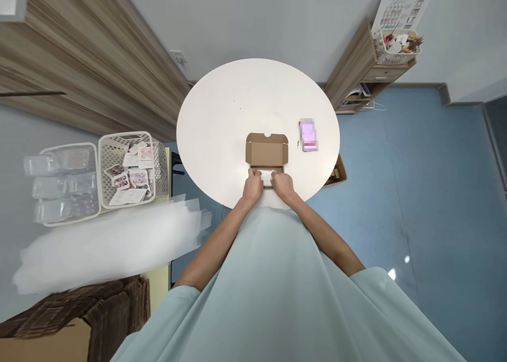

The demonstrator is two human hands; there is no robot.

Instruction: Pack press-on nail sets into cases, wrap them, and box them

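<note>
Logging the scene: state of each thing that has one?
Small cardboard box: open, lid folded back
White item: inside the box
Left hand: curled at the box's left side
Right hand: curled at its right side
Drawer: shut
Clear-pack basket: open-topped, loaded
Card basket: open-topped, loaded
Cabinet-top basket: filled

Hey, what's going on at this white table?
A person's left hand and right hand are at either end of a white item inside a small cardboard box, whose lid is open. The box sits on the near side of the white table, with a pixelated pink-purple object farther off to the right.
</note>
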